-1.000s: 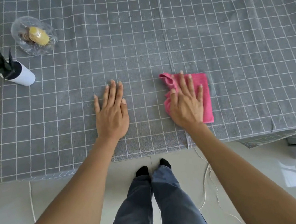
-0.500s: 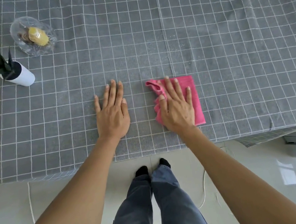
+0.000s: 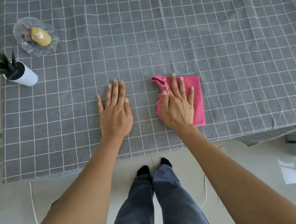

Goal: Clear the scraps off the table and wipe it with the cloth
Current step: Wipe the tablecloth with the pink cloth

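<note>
A pink cloth (image 3: 197, 96) lies on the table (image 3: 152, 36), which is covered in grey fabric with a white grid, near its front edge. My right hand (image 3: 177, 108) presses flat on the cloth with fingers spread, and the cloth's left edge is bunched by the thumb. About a hand's width to the left, my left hand (image 3: 115, 114) rests palm down on the bare tablecloth and holds nothing. At the far left, a clear glass dish (image 3: 19, 29) holds a yellow scrap (image 3: 40, 38) and some darker bits.
A small plant in a white pot (image 3: 28, 78) stands at the table's left edge, in front of the dish. The table's front edge (image 3: 149, 154) runs just behind my wrists. My legs and a thin cable (image 3: 205, 185) are on the floor below.
My right hand slid the pink cloth leftwards, towards my left hand, then almost stopped. The left hand has stayed in place.
</note>
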`<state>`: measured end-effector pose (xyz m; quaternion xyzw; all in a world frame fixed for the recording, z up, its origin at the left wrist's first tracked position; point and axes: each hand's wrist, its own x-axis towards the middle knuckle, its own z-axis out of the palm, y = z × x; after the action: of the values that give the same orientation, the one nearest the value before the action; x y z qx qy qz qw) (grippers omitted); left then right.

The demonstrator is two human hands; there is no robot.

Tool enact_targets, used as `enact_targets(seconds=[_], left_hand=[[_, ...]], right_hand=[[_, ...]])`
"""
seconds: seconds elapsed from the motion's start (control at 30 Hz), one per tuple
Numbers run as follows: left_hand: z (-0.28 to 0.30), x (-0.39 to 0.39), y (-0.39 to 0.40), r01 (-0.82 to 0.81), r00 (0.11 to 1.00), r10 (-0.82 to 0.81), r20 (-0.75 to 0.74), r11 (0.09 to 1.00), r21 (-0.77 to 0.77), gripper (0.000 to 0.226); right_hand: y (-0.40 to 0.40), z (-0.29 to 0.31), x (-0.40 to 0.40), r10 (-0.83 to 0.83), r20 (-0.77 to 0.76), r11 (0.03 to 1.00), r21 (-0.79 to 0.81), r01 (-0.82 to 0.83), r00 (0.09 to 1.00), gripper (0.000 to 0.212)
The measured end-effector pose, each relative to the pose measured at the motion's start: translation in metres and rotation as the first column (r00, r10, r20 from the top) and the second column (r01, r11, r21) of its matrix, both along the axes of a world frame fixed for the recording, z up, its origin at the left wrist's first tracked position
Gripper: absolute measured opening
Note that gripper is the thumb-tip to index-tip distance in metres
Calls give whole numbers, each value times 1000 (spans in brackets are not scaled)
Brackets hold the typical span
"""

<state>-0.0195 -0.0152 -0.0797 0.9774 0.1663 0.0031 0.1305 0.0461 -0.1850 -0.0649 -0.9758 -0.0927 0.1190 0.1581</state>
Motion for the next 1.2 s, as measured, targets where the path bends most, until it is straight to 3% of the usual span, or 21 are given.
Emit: enact_targets(seconds=[0.17,0.27,0.37,0.5,0.63,0.73,0.9,1.03,1.1,1.2], left_hand=[[1,0,0,6,1000,-6,1,1000,8,52],[0,0,0,2,1000,-2,-3,1000,7,52],[0,1,-1,-5,1000,5,-1,1000,5,52],[0,-1,0,17,1000,-17,-3,1000,6,54],[-1,0,3,27,1000,-27,-5,1000,-2,53],[-1,-1,3,21,1000,-21,-14,1000,-14,51],[-1,-1,2,18,1000,-18,-20,1000,-15,51],[-2,0,2,8,1000,-8,-26,1000,-4,52],[-2,0,1,8,1000,-8,-28,1000,2,52],[-3,1,2,6,1000,-6,-24,1000,5,52]], right_hand=[[3,5,-9,175,-7,985,18,-174,985,55],[-7,3,0,94,11,996,10,-94,996,63],[10,4,-9,72,-13,997,-12,-72,997,55],[31,6,-32,246,8,969,-6,-246,969,53],[13,3,-24,310,28,951,-24,-310,950,54],[-26,2,2,246,16,965,-95,-243,969,53],[-112,3,47,-53,9,983,-176,53,999,59],[-108,4,49,-142,8,977,-161,141,990,55],[-86,6,38,-142,-4,978,-152,140,990,52],[-42,7,13,10,-10,996,-93,-11,1000,49]])
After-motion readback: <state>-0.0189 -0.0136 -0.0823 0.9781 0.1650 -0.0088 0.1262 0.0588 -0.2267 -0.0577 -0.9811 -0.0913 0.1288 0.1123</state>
